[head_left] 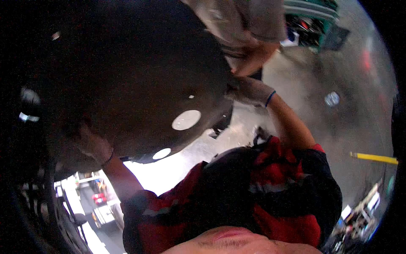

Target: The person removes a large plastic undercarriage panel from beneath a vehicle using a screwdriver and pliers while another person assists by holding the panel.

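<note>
A large dark panel [139,80] with white round openings or spots near its lower edge fills the upper left. Against its lower left part is my left hand [95,144] in a pale glove; its fingers fade into the dark, so their bend cannot be made out. My right hand [251,91], in a pale glove with a blue cuff, is closed at the panel's right edge, its fingertips blurred. Just beyond it, another person's bare forearm [253,59] reaches to the same edge.
The other person, in a grey top [249,21], stands close at the far side. Behind them is a green cart [315,21] with items in it. A yellow strip [374,158] lies on the grey floor [321,122] at right. Cluttered parts [359,216] sit at lower right.
</note>
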`<state>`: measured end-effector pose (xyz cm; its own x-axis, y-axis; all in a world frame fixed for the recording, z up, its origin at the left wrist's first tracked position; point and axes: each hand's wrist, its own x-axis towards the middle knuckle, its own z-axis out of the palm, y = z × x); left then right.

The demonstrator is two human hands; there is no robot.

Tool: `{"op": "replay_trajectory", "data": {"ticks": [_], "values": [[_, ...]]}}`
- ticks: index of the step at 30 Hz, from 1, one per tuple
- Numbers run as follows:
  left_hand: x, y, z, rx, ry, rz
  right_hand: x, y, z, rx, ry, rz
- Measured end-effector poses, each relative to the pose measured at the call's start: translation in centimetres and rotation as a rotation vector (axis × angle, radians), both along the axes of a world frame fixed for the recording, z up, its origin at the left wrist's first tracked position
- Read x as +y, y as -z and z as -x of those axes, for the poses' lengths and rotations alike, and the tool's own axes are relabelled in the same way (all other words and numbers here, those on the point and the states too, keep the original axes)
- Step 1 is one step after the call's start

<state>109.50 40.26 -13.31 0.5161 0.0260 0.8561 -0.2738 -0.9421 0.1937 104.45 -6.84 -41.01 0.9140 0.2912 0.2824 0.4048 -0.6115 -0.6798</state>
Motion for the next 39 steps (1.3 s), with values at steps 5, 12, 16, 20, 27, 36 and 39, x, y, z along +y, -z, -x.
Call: {"op": "replay_trajectory", "data": {"ticks": [5,12,16,20,27,36,39], "values": [[-2.6,10.3,1.4,-0.211,0.17,-0.741,-5.8,-1.4,7.0,0.351,0.21,0.161],[-16.5,24.7,4.9,0.895,1.078,-0.809,-14.9,-4.9,15.0,0.582,0.699,0.004],[-23.4,27.6,5.9,1.533,0.966,-0.722,-22.3,-6.4,19.1,0.511,0.729,0.114],[-30.8,32.7,4.0,1.489,0.82,-1.118,-32.2,-7.3,24.1,0.394,1.019,0.066],[-44.2,41.5,0.5,1.768,0.543,-0.769,-49.2,-6.0,29.7,0.627,1.326,0.065],[-53.0,44.5,-1.6,1.953,0.626,-0.665,-63.5,-2.5,23.2,0.714,1.34,0.054],[-56.6,46.3,-4.5,1.992,0.645,-0.575,-66.9,-2.0,16.0,0.692,1.295,0.137]]}}
